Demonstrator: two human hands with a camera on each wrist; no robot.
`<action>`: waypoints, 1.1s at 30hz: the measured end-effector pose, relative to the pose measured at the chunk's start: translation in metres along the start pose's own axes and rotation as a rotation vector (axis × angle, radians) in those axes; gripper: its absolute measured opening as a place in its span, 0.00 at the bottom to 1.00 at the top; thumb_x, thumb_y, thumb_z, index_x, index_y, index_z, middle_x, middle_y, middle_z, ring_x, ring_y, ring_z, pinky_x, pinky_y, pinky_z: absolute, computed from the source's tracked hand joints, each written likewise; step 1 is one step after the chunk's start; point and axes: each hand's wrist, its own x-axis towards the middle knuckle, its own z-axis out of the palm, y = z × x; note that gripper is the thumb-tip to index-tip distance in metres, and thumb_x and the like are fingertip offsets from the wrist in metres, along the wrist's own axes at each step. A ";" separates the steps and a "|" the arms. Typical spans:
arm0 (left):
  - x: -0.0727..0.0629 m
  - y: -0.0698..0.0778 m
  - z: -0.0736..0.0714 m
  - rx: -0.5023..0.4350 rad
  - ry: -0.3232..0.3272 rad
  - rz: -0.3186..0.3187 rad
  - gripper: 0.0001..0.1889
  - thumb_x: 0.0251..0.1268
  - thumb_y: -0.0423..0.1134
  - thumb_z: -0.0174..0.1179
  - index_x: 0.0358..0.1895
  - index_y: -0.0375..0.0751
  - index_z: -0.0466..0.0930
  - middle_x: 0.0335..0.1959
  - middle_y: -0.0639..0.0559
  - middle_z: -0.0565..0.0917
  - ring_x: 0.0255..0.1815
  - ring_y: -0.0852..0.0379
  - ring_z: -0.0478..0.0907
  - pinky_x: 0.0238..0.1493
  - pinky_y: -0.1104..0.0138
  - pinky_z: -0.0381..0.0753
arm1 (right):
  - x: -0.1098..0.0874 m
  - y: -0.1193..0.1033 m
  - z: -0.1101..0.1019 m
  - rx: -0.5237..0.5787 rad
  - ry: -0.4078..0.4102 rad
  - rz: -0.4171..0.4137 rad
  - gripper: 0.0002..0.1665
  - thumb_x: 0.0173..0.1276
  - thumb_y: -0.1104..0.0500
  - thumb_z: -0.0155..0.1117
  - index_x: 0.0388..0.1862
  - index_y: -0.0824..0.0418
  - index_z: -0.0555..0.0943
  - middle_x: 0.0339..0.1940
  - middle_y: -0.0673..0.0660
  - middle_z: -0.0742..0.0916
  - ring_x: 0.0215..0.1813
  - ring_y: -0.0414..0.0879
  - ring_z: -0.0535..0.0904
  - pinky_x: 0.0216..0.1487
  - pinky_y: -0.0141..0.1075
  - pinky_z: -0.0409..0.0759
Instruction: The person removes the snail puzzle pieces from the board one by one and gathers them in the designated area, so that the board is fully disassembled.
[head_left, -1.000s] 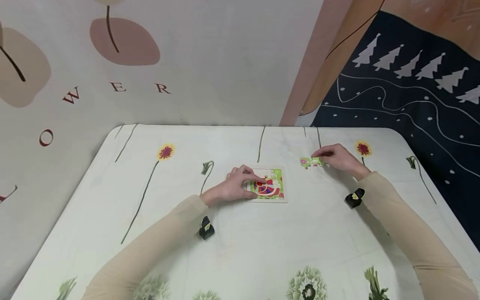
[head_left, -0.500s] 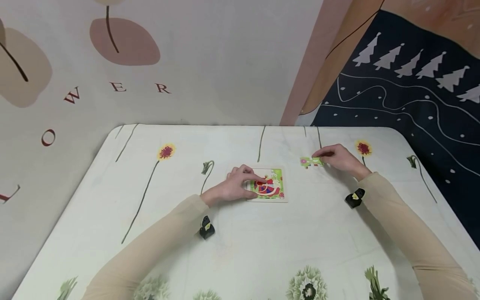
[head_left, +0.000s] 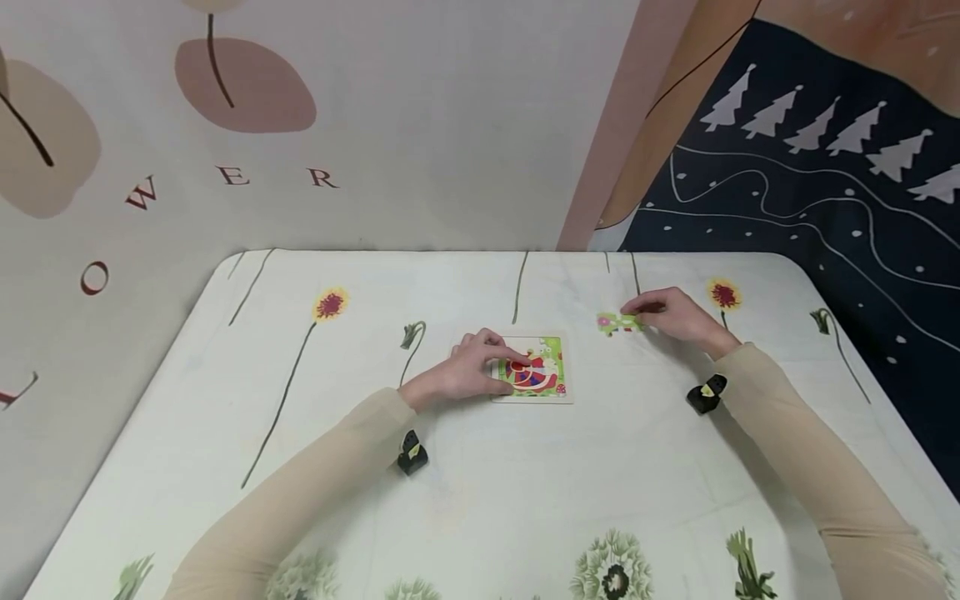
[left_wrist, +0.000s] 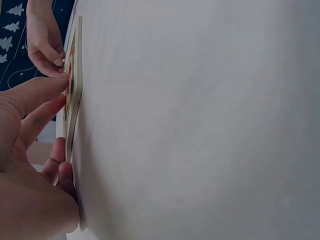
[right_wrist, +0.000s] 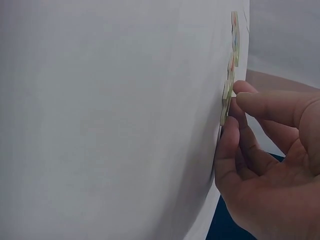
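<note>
A square jigsaw board (head_left: 555, 387) with a red and green picture lies on the white cloth in mid-table. My left hand (head_left: 472, 367) rests over its left side. The index finger reaches onto the picture, and the thumb lies on its lower left part. To the board's upper right are two green jigsaw pieces: a left piece (head_left: 606, 323) with a pink flower, and a right piece (head_left: 630, 322). My right hand (head_left: 671, 317) pinches the right piece with its fingertips. In the right wrist view that jigsaw piece (right_wrist: 225, 100) lies close to the cloth, partly hidden by the fingers.
The table is covered by a white cloth (head_left: 510, 483) printed with flowers. A pale printed wall hanging (head_left: 420, 125) rises behind it. A dark hanging with white trees (head_left: 795, 192) borders the right side. Small black devices sit at both wrists.
Both hands, the board and the pieces stay in place. Only a slight shift of the head view shows.
</note>
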 end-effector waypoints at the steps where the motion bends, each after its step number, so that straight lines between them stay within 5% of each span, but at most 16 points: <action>1: 0.000 0.000 0.000 0.002 0.000 0.001 0.25 0.60 0.41 0.68 0.63 0.54 0.80 0.64 0.44 0.68 0.60 0.46 0.60 0.63 0.51 0.59 | 0.000 0.000 0.000 0.000 0.001 0.000 0.17 0.72 0.66 0.57 0.57 0.68 0.82 0.59 0.68 0.84 0.54 0.52 0.77 0.48 0.28 0.72; 8: 0.001 0.002 0.002 0.031 0.017 0.005 0.25 0.60 0.41 0.69 0.62 0.53 0.81 0.62 0.42 0.69 0.57 0.47 0.61 0.56 0.57 0.61 | -0.004 0.001 -0.003 0.003 0.016 0.020 0.17 0.73 0.64 0.56 0.57 0.68 0.82 0.58 0.68 0.83 0.55 0.55 0.76 0.53 0.36 0.71; 18: 0.004 0.012 0.008 0.084 0.100 0.044 0.21 0.60 0.39 0.69 0.58 0.52 0.84 0.59 0.45 0.72 0.57 0.47 0.63 0.57 0.54 0.62 | -0.016 -0.012 -0.004 0.058 0.031 -0.003 0.16 0.73 0.63 0.57 0.56 0.68 0.82 0.56 0.68 0.84 0.52 0.53 0.75 0.44 0.28 0.73; 27: 0.008 0.021 0.014 0.070 0.078 0.118 0.19 0.61 0.38 0.66 0.57 0.48 0.84 0.58 0.43 0.74 0.58 0.46 0.65 0.56 0.55 0.62 | -0.018 -0.023 0.011 0.074 0.018 -0.075 0.14 0.72 0.66 0.58 0.52 0.68 0.83 0.52 0.67 0.86 0.45 0.45 0.77 0.41 0.27 0.75; 33: 0.011 0.021 0.018 0.075 0.059 0.136 0.20 0.61 0.36 0.66 0.58 0.47 0.84 0.59 0.42 0.74 0.58 0.46 0.66 0.57 0.55 0.63 | -0.017 -0.032 0.021 0.083 -0.016 -0.144 0.14 0.71 0.67 0.59 0.52 0.67 0.84 0.54 0.66 0.87 0.50 0.46 0.79 0.46 0.25 0.74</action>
